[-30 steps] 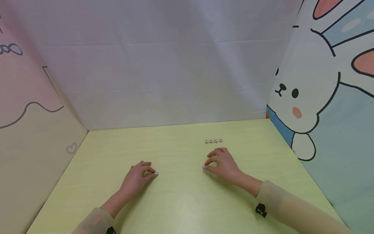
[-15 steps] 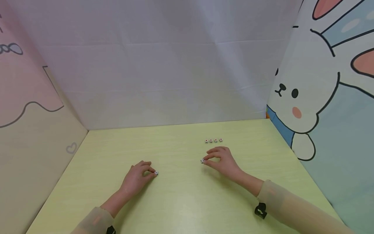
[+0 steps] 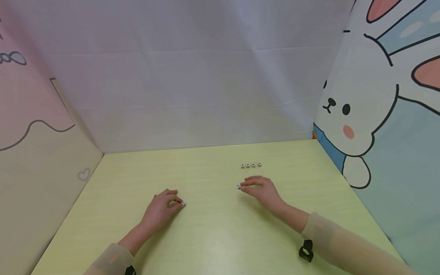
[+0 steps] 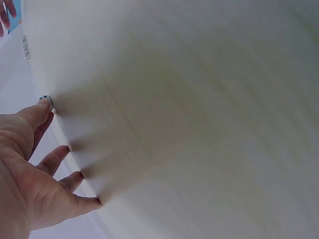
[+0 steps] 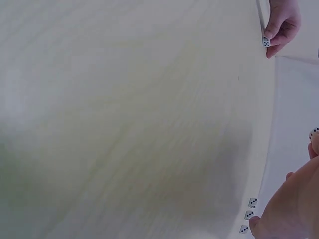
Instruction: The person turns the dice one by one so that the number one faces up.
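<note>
In the head view my left hand (image 3: 159, 212) pinches a small white die (image 3: 183, 203) between thumb and index finger. The left wrist view shows that die (image 4: 46, 101) down at the table surface, with the other fingers spread and their tips on the table. To the right, my right hand (image 3: 266, 194) holds another white die (image 3: 238, 186) between thumb and fingertips, raised above the table. Part of this die (image 5: 314, 133) shows at the edge of the right wrist view. Behind the right hand stands a short row of dice (image 3: 248, 165), red spots facing up.
The pale yellow-green table (image 3: 213, 236) is enclosed by a white cloth backdrop (image 3: 192, 88) at the rear. A pink and cream panel (image 3: 38, 152) stands at left, and a panel with a rabbit drawing (image 3: 388, 152) at right.
My right hand has carried its die slightly away from me, and the die has turned between the fingers. The left hand and the row of dice have stayed put.
</note>
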A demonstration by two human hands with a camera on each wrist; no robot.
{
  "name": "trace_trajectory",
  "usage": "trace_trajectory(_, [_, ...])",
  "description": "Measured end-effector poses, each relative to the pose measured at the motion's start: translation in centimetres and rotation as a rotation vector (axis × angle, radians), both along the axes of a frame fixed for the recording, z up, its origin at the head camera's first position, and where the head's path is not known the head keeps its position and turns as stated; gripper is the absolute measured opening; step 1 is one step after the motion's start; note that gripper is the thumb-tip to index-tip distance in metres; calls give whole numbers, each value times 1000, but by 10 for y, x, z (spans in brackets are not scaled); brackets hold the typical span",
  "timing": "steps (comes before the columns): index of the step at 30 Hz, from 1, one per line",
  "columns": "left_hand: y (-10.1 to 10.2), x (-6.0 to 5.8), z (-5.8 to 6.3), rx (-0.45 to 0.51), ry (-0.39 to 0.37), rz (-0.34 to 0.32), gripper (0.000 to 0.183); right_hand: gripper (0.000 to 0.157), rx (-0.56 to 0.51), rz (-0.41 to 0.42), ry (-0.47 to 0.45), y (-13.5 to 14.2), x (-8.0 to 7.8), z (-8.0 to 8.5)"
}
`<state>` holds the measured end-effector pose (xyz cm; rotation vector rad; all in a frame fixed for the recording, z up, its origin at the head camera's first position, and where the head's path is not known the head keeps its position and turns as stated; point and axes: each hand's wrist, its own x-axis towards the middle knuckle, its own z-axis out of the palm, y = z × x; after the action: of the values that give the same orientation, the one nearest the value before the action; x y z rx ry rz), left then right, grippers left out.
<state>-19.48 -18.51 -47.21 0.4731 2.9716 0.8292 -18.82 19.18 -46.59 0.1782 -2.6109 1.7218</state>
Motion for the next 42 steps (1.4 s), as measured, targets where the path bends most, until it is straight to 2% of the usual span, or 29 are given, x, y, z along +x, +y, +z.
trace_trajectory(2, [0,0,0,-2,1,1,5,15,38,-8,7,-1,2,-5])
trace_trajectory(8, [0,-1,-1,-4,1,3,4,6,249,-3,56,-4,8,-16])
trace_trajectory(12, [-1,-1,-1,-5,2,2,4,6,318,9,71,-5,10,-21])
trace_trajectory(35, [-2,-2,-4,-1,1,-4,6,6,455,39,135,2,11,-31])
trace_trajectory(42, [-1,-1,-3,0,0,-3,7,7,457,43,144,3,12,-31])
